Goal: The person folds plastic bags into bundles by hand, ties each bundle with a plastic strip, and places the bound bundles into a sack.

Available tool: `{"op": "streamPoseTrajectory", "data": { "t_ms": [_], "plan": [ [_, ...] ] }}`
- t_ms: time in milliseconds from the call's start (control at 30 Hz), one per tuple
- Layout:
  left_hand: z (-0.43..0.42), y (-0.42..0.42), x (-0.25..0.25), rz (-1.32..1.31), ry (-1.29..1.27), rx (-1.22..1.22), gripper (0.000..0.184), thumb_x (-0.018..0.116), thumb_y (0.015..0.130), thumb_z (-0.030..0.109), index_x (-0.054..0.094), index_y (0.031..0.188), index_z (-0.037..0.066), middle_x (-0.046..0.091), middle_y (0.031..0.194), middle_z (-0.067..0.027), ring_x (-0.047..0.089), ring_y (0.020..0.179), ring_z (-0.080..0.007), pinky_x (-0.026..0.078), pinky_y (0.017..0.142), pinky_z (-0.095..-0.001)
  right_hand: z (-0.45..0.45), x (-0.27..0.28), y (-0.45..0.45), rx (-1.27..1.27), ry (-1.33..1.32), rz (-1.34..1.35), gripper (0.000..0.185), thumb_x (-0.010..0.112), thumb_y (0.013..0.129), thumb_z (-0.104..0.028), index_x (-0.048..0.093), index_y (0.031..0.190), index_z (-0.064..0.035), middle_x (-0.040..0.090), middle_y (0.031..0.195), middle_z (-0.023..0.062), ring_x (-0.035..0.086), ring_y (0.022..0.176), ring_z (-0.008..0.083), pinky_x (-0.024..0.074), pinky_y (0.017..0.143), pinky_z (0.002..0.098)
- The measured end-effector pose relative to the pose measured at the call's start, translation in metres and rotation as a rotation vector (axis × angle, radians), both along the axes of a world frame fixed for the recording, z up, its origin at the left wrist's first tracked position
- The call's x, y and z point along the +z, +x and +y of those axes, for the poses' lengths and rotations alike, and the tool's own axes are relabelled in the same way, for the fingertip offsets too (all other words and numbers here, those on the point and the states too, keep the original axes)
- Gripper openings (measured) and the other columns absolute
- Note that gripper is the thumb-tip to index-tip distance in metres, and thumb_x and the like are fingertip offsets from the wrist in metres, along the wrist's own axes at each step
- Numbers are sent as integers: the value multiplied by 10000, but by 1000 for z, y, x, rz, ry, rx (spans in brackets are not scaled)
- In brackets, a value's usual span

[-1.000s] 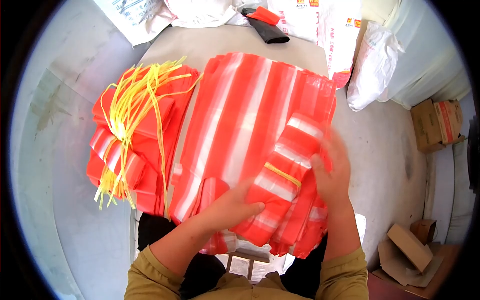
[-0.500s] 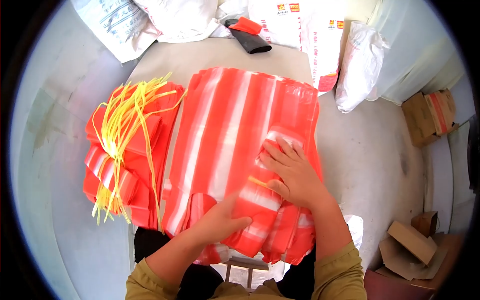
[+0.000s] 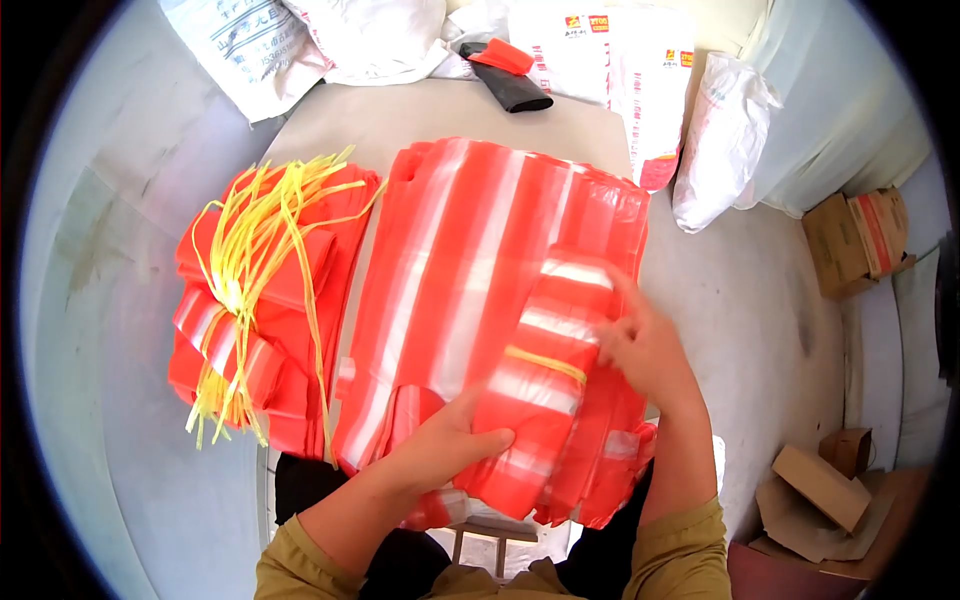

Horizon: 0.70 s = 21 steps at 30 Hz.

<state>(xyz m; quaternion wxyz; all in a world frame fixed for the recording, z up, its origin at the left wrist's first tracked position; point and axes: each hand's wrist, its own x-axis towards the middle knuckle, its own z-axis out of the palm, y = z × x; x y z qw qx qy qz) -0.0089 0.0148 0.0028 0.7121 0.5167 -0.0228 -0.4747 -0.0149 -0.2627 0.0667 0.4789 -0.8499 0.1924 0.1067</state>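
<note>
A folded red-and-white striped bundle (image 3: 545, 375) with a yellow band round its middle lies tilted on a wide stack of striped plastic bags (image 3: 455, 250). My left hand (image 3: 450, 440) grips the bundle's lower left edge, its thumb on top and its fingers hidden beneath. Beside the bundle's upper right edge, my right hand (image 3: 645, 350) is slightly blurred, with its fingers apart and bent and nothing visible in them. To the left sits a pile of red bags (image 3: 335, 260), topped by a bunch of yellow ties (image 3: 245, 250).
White printed sacks (image 3: 570, 50) stand along the far edge of the table (image 3: 400, 110). A black roll with a red piece (image 3: 510, 80) lies near them. Another white sack (image 3: 722, 140) is at the right. Cardboard boxes (image 3: 855, 240) and opened cardboard (image 3: 820, 500) are farther right.
My right hand came down flat on the bundle, then lifted off to its right side. My left hand kept its hold on the lower left edge. The camera view shifted slightly.
</note>
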Motion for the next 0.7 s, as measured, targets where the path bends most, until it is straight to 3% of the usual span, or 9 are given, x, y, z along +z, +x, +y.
{"op": "streamPoseTrajectory", "data": {
  "t_ms": [100, 167, 200, 300, 400, 500, 533, 633, 700],
  "plan": [
    [-5, -3, -4, -1, -19, 62, 833, 698, 979, 57, 227, 1662, -7, 518, 1534, -147, 545, 1348, -209, 485, 1106, -367, 19, 1, -13, 251, 85, 108, 906, 727, 962, -231, 221, 1690, -46, 616, 1397, 152, 597, 1245, 194, 492, 1009, 358],
    [-7, -5, -10, -5, -33, 82, 861, 704, 960, 14, 205, 1662, 11, 503, 1548, -143, 533, 1378, -204, 471, 1131, -376, 30, -31, -29, 308, 200, -82, 977, 726, 957, -230, 129, 1710, -52, 537, 1524, 158, 566, 1316, 212, 473, 1076, 366],
    [-8, -6, -11, -7, -40, 92, 877, 707, 950, -7, 195, 1662, 19, 495, 1555, -141, 527, 1393, -202, 464, 1144, -380, 32, -54, -34, 338, 170, -244, 955, 731, 939, -164, 167, 1701, -46, 394, 1644, 166, 497, 1411, 233, 424, 1158, 370],
    [-12, -7, -2, -182, 99, -30, 975, 725, 949, 7, 85, 1683, 33, 468, 1580, -157, 551, 1369, -201, 487, 1111, -368, 48, -56, -42, 166, 398, -229, 950, 748, 913, -84, 198, 1685, -30, 400, 1637, 164, 466, 1447, 232, 404, 1184, 379],
    [-15, -9, -6, -312, 125, -191, 1033, 715, 963, -4, -7, 1699, 69, 448, 1585, -168, 592, 1311, -207, 527, 1051, -371, 43, -50, -41, 21, 541, -244, 894, 724, 898, -47, 251, 1655, 0, 402, 1631, 185, 479, 1446, 252, 464, 1142, 392],
    [-11, -8, 16, -13, -84, -304, 1022, 681, 972, -39, -22, 1700, 99, 550, 1491, -181, 629, 1261, -228, 554, 1003, -383, 29, -48, -41, -97, 567, -339, 862, 696, 899, 12, 268, 1647, 0, 429, 1605, 177, 485, 1435, 229, 473, 1128, 368],
    [-3, -2, 18, -42, 29, -403, 861, 630, 986, -83, 159, 1684, 94, 663, 1347, -169, 655, 1228, -254, 559, 965, -388, 17, -43, -38, -102, 552, -394, 864, 679, 896, 41, 266, 1654, -10, 439, 1597, 171, 509, 1407, 222, 478, 1123, 366],
    [4, 0, -5, -450, -28, -20, 660, 691, 972, 16, 423, 1574, 38, 721, 1249, -162, 676, 1206, -265, 553, 954, -389, -20, -42, -40, -236, 534, -496, 871, 676, 892, 60, 263, 1656, -14, 451, 1588, 167, 540, 1375, 225, 484, 1119, 364],
    [4, 14, 1, -1245, 310, 89, 560, 759, 938, 186, 589, 1440, 6, 715, 1252, -193, 696, 1168, -312, 542, 963, -416, -39, -36, -44, -304, 506, -547, 875, 680, 893, 58, 257, 1656, -11, 475, 1569, 165, 571, 1338, 228, 502, 1098, 367]
  ]
}}
